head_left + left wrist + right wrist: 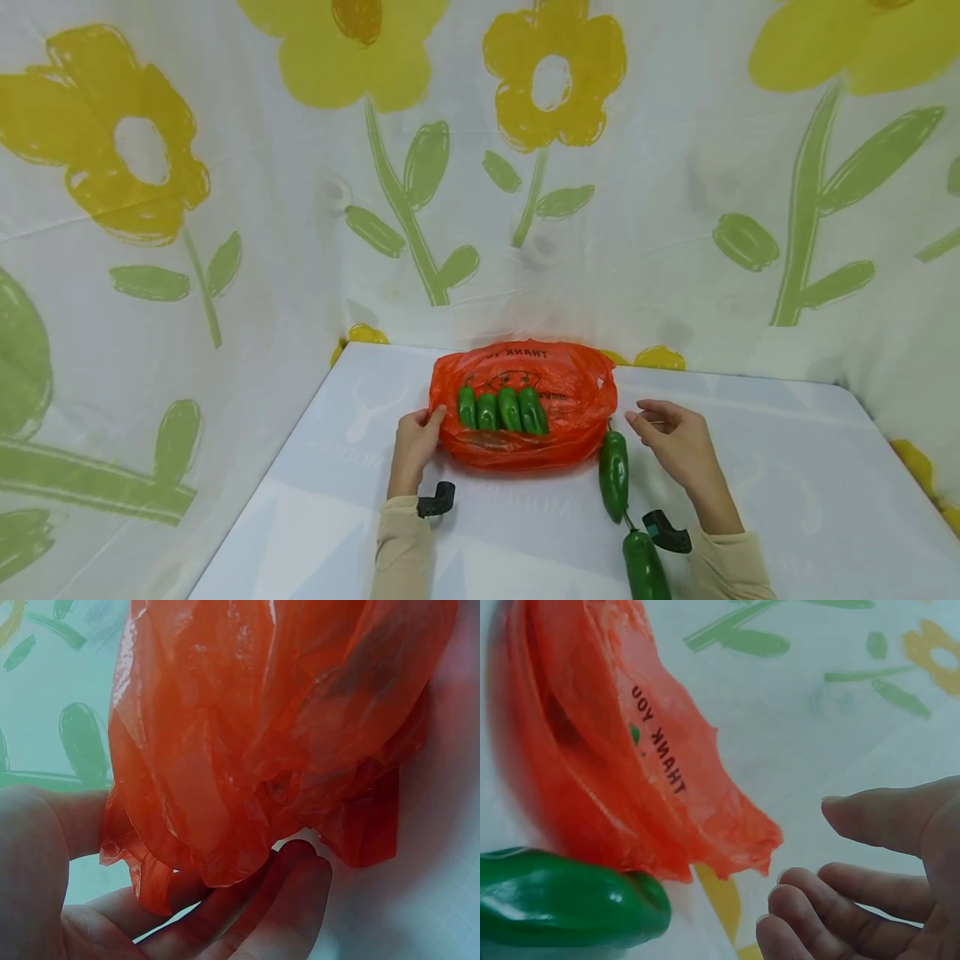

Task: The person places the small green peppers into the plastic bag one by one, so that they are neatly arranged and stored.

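Observation:
A red plastic bag with mirrored "THANK YOU" lettering lies spread near the back of the table. Several green peppers stand side by side in its opening. At the bag's left edge, my left hand pinches the thin plastic, thumb in front and fingers behind it. My right hand is off the bag's right corner, fingers loosely bent and holding nothing. In the right wrist view, a gap separates its fingertips from the bag. One loose green pepper lies by the bag's right end.
Another green pepper lies nearer the front, in line with the first, beside the right wrist. The white table reaches back to a hanging flowered cloth, which also closes off the left side.

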Tool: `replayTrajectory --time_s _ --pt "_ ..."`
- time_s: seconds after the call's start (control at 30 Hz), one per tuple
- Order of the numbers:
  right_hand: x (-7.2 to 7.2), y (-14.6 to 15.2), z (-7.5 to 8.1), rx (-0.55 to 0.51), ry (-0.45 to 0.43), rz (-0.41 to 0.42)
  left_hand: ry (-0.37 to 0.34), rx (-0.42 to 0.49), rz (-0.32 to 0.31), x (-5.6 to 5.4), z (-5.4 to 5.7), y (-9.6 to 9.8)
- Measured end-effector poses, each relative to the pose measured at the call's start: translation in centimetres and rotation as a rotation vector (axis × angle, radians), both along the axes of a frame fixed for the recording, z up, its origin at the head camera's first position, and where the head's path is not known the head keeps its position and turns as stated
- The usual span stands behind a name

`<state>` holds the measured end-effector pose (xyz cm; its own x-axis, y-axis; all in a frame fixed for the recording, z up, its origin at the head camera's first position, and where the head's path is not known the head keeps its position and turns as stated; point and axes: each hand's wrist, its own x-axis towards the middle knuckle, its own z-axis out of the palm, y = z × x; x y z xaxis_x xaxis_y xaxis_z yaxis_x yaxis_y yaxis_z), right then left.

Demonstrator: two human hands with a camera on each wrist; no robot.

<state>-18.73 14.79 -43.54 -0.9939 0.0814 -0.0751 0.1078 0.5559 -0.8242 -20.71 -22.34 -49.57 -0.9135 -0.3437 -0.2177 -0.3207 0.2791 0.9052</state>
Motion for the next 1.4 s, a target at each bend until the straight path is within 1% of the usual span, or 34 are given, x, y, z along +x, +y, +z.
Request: replayTrajectory --time_s 0.13,0.37,0.57,0.77,0.87,1.0,1.3,1.4 --pt "0.1 0.0 -0.4 -0.015 -0.024 0.000 0.000 -0.004 -0.006 0.1 -0.1 -0.1" --pt "0.0 0.3 -1.3 -0.013 -0.057 0.033 0.008 -0.001 -0.017 0.1 0.0 -0.1" --pt "0.0 0.8 -2.2 -0.006 -0.079 0.035 -0.002 -0.011 -0.015 0.2 0.3 -0.1" --pt "0.0 0.8 -2.9 -0.004 -0.101 0.069 -0.007 -0.016 -0.019 0.4 0.4 -0.2" --pt "0.0 0.9 -3.1 0.005 -0.112 0.074 -0.006 -0.018 -0.027 0.4 0.2 -0.1" --pt "-0.2 0.6 -3.4 0.017 -0.124 0.086 -0.017 -0.018 -0.017 0.5 0.1 -0.1" --pt "-0.3 0.1 -3.7 0.055 -0.138 0.108 -0.018 -0.013 -0.022 0.4 0.2 -0.2" --pt "-0.3 0.0 -3.8 0.067 -0.155 0.116 -0.026 -0.017 -0.022 0.5 0.2 -0.1"
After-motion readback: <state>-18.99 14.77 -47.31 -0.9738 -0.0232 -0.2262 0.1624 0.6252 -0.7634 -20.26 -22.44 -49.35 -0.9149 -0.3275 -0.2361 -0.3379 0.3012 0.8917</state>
